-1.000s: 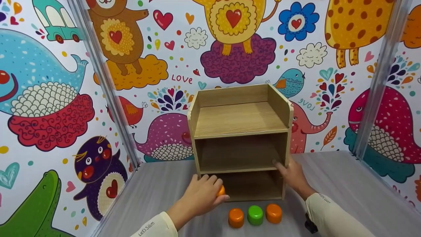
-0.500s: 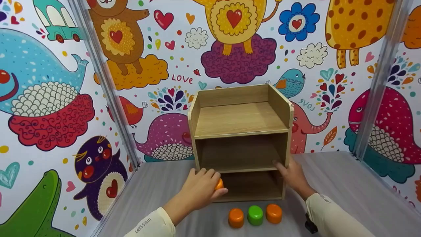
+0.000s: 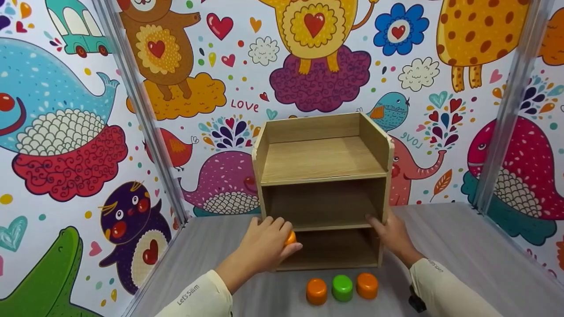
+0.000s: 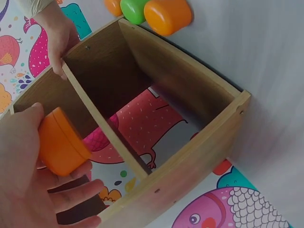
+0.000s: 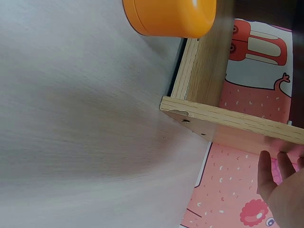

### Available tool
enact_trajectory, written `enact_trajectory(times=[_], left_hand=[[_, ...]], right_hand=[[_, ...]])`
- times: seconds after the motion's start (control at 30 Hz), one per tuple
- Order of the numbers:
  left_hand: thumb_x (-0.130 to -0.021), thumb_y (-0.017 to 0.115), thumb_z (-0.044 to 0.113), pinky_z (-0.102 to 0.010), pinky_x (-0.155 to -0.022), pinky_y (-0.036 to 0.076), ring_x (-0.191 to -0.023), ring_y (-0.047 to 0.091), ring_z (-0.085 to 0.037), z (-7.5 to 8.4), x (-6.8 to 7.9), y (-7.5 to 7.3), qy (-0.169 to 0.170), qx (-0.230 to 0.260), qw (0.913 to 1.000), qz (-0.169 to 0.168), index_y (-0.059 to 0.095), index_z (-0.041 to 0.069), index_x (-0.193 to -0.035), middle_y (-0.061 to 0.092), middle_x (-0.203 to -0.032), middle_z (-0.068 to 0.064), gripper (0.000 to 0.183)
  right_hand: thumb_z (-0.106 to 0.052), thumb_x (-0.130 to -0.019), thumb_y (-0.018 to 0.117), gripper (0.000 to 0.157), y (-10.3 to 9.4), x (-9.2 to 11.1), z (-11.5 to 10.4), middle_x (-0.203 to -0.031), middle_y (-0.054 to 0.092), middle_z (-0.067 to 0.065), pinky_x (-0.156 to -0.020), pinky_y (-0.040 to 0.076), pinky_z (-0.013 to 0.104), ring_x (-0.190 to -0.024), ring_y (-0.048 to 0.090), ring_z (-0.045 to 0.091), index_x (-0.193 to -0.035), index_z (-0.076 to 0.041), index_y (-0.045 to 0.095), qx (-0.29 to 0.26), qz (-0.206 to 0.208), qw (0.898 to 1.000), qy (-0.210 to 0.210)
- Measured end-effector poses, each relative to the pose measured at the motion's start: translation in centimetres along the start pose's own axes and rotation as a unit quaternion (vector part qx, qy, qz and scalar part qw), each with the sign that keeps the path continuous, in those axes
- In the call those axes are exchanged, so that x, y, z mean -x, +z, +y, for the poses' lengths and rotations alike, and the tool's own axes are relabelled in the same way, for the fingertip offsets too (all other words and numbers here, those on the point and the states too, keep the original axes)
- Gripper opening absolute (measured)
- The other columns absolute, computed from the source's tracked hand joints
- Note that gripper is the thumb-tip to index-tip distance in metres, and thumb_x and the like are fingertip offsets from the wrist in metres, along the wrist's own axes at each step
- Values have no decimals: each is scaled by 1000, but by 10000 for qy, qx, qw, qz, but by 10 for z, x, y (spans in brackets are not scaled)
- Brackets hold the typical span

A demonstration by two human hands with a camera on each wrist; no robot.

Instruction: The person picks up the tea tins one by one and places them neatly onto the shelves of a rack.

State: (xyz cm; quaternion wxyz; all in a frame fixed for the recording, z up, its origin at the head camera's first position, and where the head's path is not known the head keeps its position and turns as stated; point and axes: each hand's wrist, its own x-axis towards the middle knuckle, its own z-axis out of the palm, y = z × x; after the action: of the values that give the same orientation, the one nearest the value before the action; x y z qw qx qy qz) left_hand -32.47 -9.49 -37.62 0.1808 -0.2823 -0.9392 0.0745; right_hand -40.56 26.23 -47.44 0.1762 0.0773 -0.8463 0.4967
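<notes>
My left hand (image 3: 264,244) holds a small orange round container (image 3: 290,238) at the front left of a wooden shelf unit (image 3: 326,158). In the left wrist view the orange container (image 4: 61,142) sits between thumb and fingers, with a thin seam around it. That hand overlaps the unit's left side panel, level with the middle board. My right hand (image 3: 394,235) grips the right side panel, thumb inside the front edge and fingers outside. The right wrist view shows those fingers (image 5: 266,173) against the panel's outer face.
In front of the unit, an orange container (image 3: 316,291), a green container (image 3: 342,288) and another orange container (image 3: 367,285) stand in a row on the grey table (image 3: 211,246). Cartoon-printed walls (image 3: 238,53) enclose the table behind and at both sides.
My left hand has risen slightly and shifted a little left with the orange container, from beside the lowest compartment to about the middle board. The right hand and the row stay put.
</notes>
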Motion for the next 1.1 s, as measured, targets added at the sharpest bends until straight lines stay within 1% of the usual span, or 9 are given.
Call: enact_trajectory(times=[0.1, 0.3, 0.47, 0.6, 0.77, 0.93, 1.1], left_hand=[[-101, 42, 67, -51, -88, 47, -94, 58, -23, -3, -2, -4, -23, -88, 10000, 1, 59, 19, -116, 65, -110, -1, 53], [-100, 39, 69, -52, -90, 49, -97, 60, -24, -6, -4, -13, -55, -177, 9998, -27, 59, 18, -120, 65, -113, -3, 58], [-101, 37, 69, -60, -99, 48, -104, 62, -27, -8, -6, -17, -105, -105, 9999, -79, 59, 18, -122, 66, -117, -4, 60], [-101, 38, 68, -65, -101, 47, -107, 62, -28, -11, -8, -20, -157, -45, 9998, -90, 60, 18, -123, 66, -118, -5, 59], [-100, 40, 68, -61, -98, 48, -104, 62, -27, -13, -11, -24, -202, -34, 9998, -67, 60, 18, -121, 66, -115, -4, 58], [-100, 42, 68, -59, -97, 49, -103, 62, -27, -14, -13, -29, -230, -32, 9997, -78, 60, 18, -121, 66, -115, -5, 57], [-100, 42, 68, -52, -91, 51, -97, 60, -26, -18, -14, -35, -286, -16, 9996, -71, 60, 18, -121, 65, -112, -4, 57]], right_hand=[[-49, -99, 63, 80, 0, -1, 1, -153, 49, 15, -110, 41, 63, -133, 54, 40, -162, -23, 20, -65, 4, 10000, -2], [-49, -99, 63, 79, 0, -1, 1, -152, 50, 16, -109, 41, 63, -132, 55, 40, -161, -21, 23, -71, 31, 10000, -27], [-48, -99, 63, 79, 0, -1, 3, -153, 49, 16, -110, 41, 63, -133, 55, 40, -162, -23, 21, -43, 37, 9999, -99], [-47, -100, 63, 81, 0, 0, 5, -153, 49, 18, -109, 42, 63, -132, 56, 41, -163, -24, 19, 56, 59, 9998, -180], [-46, -100, 63, 80, -1, 0, 5, -152, 50, 18, -108, 43, 62, -131, 57, 41, -163, -21, 20, 23, 48, 9998, -167], [-47, -100, 62, 81, -1, 0, 4, -154, 47, 18, -110, 41, 62, -135, 54, 41, -163, -21, 19, -20, 15, 9999, -113], [-45, -100, 62, 78, -1, 0, 4, -152, 50, 19, -109, 42, 62, -132, 56, 41, -162, -18, 22, 65, 94, 9997, -194]])
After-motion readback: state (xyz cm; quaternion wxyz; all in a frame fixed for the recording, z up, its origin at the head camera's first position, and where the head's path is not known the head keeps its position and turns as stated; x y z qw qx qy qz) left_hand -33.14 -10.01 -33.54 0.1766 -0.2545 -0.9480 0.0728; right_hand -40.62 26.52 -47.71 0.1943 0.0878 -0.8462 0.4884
